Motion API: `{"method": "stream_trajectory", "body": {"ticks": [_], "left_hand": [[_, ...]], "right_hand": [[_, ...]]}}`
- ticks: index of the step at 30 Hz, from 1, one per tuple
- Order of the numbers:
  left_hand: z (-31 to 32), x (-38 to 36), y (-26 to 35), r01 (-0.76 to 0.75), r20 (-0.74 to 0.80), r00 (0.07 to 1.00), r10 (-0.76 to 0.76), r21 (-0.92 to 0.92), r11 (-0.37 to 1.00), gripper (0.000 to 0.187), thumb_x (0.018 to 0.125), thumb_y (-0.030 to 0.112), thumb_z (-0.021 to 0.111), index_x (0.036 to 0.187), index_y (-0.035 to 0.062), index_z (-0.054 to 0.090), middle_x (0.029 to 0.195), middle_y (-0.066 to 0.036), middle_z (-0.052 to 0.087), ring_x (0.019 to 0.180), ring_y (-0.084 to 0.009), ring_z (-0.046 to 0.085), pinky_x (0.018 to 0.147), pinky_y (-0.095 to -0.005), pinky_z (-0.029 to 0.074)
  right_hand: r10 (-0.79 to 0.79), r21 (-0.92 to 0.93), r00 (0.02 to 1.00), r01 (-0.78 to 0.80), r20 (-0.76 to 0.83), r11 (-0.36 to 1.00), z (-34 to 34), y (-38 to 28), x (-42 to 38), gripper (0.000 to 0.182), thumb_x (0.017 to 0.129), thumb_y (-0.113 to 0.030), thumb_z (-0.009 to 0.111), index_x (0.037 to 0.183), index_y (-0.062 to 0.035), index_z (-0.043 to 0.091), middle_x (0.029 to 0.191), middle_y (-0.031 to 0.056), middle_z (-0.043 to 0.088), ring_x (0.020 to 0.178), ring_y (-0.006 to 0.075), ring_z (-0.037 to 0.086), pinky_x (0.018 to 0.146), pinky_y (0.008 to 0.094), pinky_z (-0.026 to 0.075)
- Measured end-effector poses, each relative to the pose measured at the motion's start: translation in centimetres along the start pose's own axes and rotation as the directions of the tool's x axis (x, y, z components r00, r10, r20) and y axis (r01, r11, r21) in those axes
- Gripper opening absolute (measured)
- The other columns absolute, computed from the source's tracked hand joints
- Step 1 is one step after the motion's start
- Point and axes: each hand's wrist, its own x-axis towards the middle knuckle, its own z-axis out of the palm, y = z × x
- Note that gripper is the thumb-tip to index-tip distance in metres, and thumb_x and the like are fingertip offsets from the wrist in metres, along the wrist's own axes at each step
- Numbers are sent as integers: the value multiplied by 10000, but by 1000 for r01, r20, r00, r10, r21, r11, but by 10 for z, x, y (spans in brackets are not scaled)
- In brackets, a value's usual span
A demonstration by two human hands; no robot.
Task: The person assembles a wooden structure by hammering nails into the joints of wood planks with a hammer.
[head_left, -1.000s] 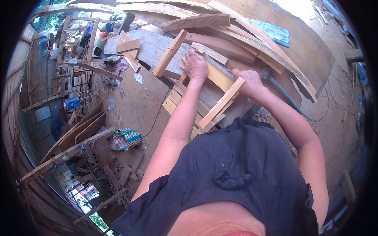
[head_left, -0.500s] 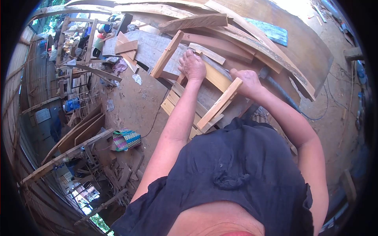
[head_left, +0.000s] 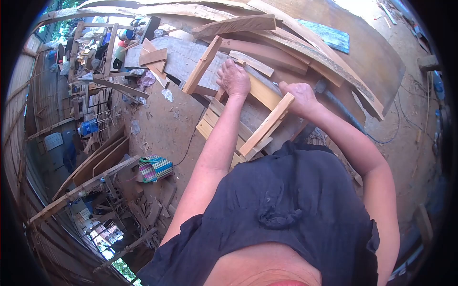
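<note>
We list: daylight, strongest at upper right, where the ground [head_left: 355,5] burns out white; left-hand wall [head_left: 18,112], dim and shadowed; corners, black and rounded; wide-lens curvature, bowing that wall; outer edges, soft.

Frame [head_left: 262,92] was bare wood w/ smooth, matt surf. Bench [head_left: 183,53] was grey wood, matt & weathered. Dark plank [head_left: 234,26] was wood w/ rough surf. Blue board [head_left: 326,36] had worn, patchy fin. Shirt [head_left: 286,188] was matt cloth. Basket [head_left: 162,167] was woven, plastic-lkg. strips.
</note>
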Motion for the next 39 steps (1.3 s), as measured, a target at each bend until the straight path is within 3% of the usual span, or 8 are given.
{"method": "stream_trajectory", "body": {"ticks": [3, 15, 23, 30, 37, 39], "left_hand": [[0, 3, 2, -2, -7, 1000, 2, -2, 1000, 293, 819, 225, 467, 1082, 99, 443, 1082, -98, 493, 1034, -308, 450, 814, -497, 341], [-5, 2, 4, 27, 24, 999, -26, -27, 999, 264, 847, 235, 427, 1066, 88, 437, 1131, -119, 492, 1071, -346, 447, 844, -533, 338], [-8, 6, 5, 39, 41, 998, -38, -29, 999, 275, 835, 226, 435, 1075, 92, 434, 1124, -121, 494, 1069, -341, 450, 844, -534, 332], [-8, 2, 5, 44, 43, 998, -42, -37, 998, 275, 835, 227, 435, 1079, 100, 435, 1117, -107, 498, 1061, -335, 454, 840, -530, 334], [-5, 4, 2, 36, 60, 998, -35, -21, 999, 275, 842, 222, 433, 1089, 103, 435, 1122, -106, 491, 1072, -331, 444, 823, -534, 335], [-1, 2, 1, 13, -5, 1000, -13, -10, 1000, 281, 813, 210, 475, 1070, 102, 435, 1075, -90, 488, 1029, -304, 448, 807, -493, 334]], "right_hand": [[-78, 13, 997, 78, -26, 997, 8, 1, 8, 163, 740, -155, 530, 829, -27, 579, 818, 188, 636, 819, 334, 627, 713, 425, 492], [-2, 37, 998, 5, -67, 999, 0, -4, 3, 173, 754, -145, 518, 821, -5, 594, 806, 197, 640, 805, 342, 634, 697, 418, 505], [-55, 63, 993, 62, -109, 996, 9, -24, 64, 208, 724, -76, 493, 830, 3, 653, 858, 231, 633, 817, 354, 636, 690, 418, 515], [-22, 4, 999, 22, -23, 1000, -7, -8, 13, 181, 738, -84, 479, 807, 7, 621, 827, 214, 639, 803, 350, 637, 695, 428, 510], [-63, 64, 991, 71, -121, 995, 7, -30, 73, 179, 728, -87, 494, 790, 14, 628, 841, 220, 637, 817, 343, 639, 697, 422, 513], [-70, 49, 992, 75, -109, 996, 9, -26, 64, 183, 729, -90, 495, 798, 11, 631, 838, 218, 639, 815, 340, 640, 697, 421, 513]]}}
